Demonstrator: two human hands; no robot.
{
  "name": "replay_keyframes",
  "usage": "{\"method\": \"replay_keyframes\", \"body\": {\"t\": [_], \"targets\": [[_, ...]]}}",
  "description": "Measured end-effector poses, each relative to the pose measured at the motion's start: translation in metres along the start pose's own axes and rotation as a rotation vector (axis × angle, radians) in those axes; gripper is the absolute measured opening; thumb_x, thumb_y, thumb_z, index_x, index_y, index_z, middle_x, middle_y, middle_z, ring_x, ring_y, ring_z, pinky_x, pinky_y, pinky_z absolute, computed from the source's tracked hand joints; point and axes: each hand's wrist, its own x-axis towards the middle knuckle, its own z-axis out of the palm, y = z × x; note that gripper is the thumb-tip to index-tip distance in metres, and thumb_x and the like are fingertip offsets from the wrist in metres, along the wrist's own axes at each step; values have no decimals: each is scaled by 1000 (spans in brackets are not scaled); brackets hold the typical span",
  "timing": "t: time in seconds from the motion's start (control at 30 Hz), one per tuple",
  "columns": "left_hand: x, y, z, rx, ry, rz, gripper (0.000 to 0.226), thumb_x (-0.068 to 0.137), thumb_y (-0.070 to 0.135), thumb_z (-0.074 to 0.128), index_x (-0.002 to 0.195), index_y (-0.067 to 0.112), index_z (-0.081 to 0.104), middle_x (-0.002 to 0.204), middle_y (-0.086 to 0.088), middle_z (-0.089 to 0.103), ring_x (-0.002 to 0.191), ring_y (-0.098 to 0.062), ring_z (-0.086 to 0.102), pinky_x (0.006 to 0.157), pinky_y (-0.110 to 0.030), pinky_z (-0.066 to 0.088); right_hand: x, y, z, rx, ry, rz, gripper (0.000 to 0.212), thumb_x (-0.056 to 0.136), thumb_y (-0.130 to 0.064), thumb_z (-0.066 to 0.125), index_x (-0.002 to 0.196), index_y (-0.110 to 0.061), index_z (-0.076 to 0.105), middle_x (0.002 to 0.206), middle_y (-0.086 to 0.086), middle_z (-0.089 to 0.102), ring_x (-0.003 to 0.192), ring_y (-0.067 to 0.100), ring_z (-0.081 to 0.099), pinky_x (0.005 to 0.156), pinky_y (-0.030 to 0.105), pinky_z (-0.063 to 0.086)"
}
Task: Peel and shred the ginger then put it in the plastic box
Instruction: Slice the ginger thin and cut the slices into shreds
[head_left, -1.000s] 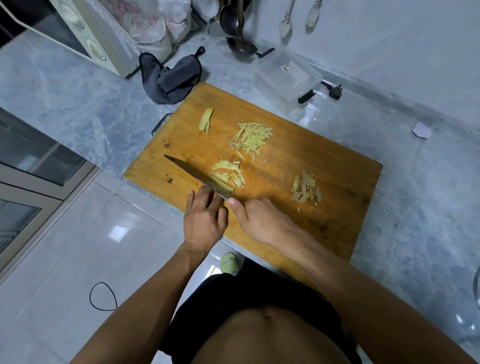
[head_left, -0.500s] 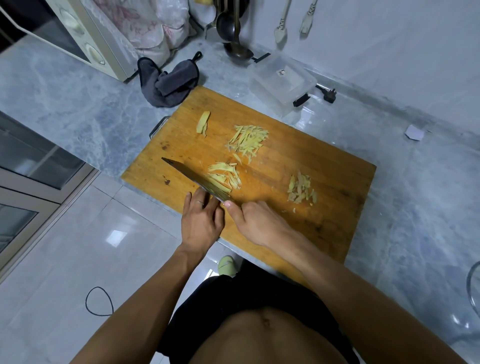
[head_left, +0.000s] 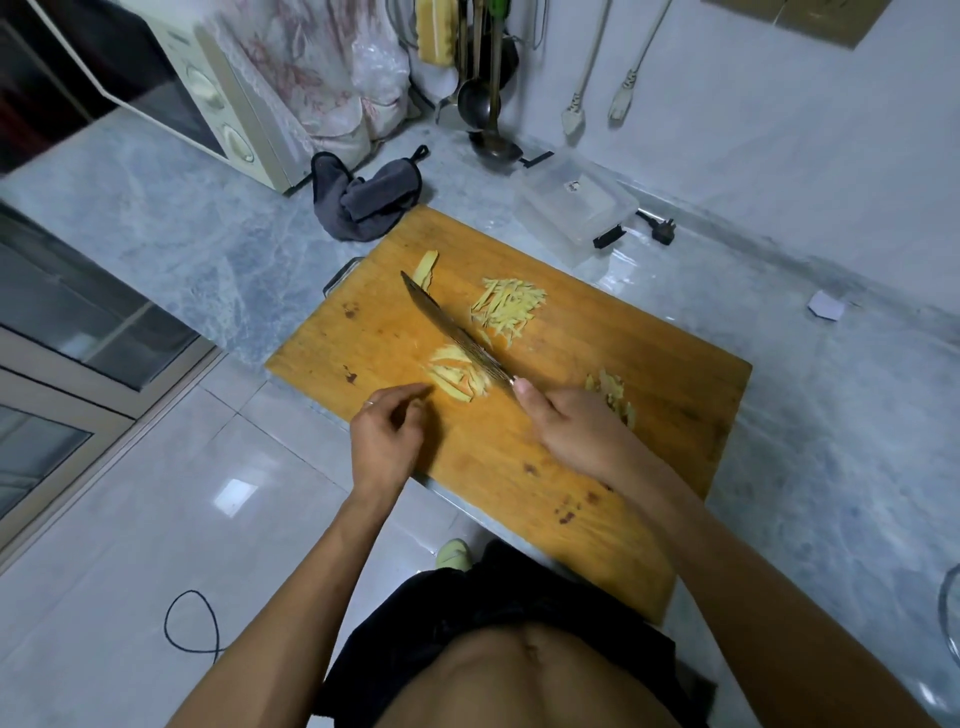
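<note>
So the right hand (head_left: 576, 431) grips the knife (head_left: 457, 338) by its handle, blade lying slantwise over the ginger strips (head_left: 457, 376) in the middle of the wooden cutting board (head_left: 519, 467). Left hand (head_left: 387, 436) sits on the board just beside those strips, fingers loosely curled, holding nothing. More shredded ginger (head_left: 509, 306) is piled further back, a small heap (head_left: 613, 397) is partly hidden behind the right hand, and one bigger slice (head_left: 425, 266) lies near the blade tip. The plastic box (head_left: 576, 208) stands on the counter just past the board's far edge, near a grey cloth (head_left: 363, 200)
</note>
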Motion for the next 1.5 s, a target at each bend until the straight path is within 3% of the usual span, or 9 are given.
{"method": "replay_keyframes", "body": {"t": [0.27, 0.43, 0.53, 0.63, 0.83, 1.07, 1.3, 1.4, 1.5], "targets": [[15, 31, -11, 17, 238, 117, 25, 92, 9, 59, 114, 16, 68, 121, 0, 61, 111, -10, 55, 92, -9, 39, -13, 21, -17, -624, 64, -133, 53, 97, -66, 37, 82, -18, 52, 64, -6, 47, 56, 12, 49, 50, 29, 37], [45, 59, -4, 311, -321, 330, 35, 92, 26, 67, 125, 17, 66, 126, -4, 63, 116, -18, 54, 101, -29, 42, -24, 28, -23, -774, 53, -305, 53, 95, -67, 42, 83, -16, 51, 61, -7, 44, 56, 17, 53, 51, 28, 31], [63, 81, 6, 304, -680, 202, 37, 89, 33, 71, 124, 22, 68, 124, 4, 66, 111, -12, 60, 98, -26, 46, -25, 35, -20, -781, 123, -439, 56, 89, -67, 55, 79, -12, 61, 61, 1, 60, 51, 22, 61, 50, 28, 39], [71, 92, 16, 169, -805, 39, 18, 87, 25, 75, 101, 14, 78, 97, 6, 75, 85, -1, 67, 78, -19, 50, -28, 34, -21, -783, 130, -437, 58, 90, -70, 52, 83, -13, 62, 69, 4, 65, 58, 24, 65, 60, 35, 54], [66, 85, 18, 87, -280, 22, 20, 93, 31, 68, 90, 14, 78, 86, 10, 74, 75, 4, 65, 65, -12, 46, -43, 29, -29, -706, 87, -313, 60, 92, -70, 44, 94, -13, 61, 79, 2, 64, 73, 22, 66, 77, 37, 54], [34, 55, -11, 36, 102, -22, 20, 94, 30, 66, 98, 14, 78, 97, 6, 74, 93, -8, 67, 84, -27, 53, -43, 47, -29, -422, 86, 53, 58, 88, -74, 48, 73, -19, 50, 67, -5, 52, 61, 15, 55, 56, 30, 42], [52, 27, 12, 353, -479, 121, 29, 87, 17, 67, 114, 27, 72, 123, -1, 61, 105, -21, 63, 99, -34, 49, -31, 42, -23, 29, 197, 199, 60, 90, -64, 55, 60, -16, 35, 57, 4, 35, 49, 16, 34, 53, 33, 24], [67, 31, 13, 571, -697, 199, 43, 92, 17, 64, 134, 26, 58, 136, 6, 43, 108, -11, 51, 96, -10, 38, -26, 37, -24, 44, 217, 211, 64, 89, -67, 52, 60, -11, 44, 57, 8, 42, 50, 21, 42, 52, 36, 30], [86, 32, 11, 752, -739, 379, 40, 96, 26, 59, 136, 29, 56, 142, 4, 46, 119, -17, 55, 98, -19, 41, -20, 36, -20, 57, 239, 232, 75, 89, -69, 50, 65, 2, 56, 64, 19, 60, 58, 30, 59, 58, 45, 46]]}}
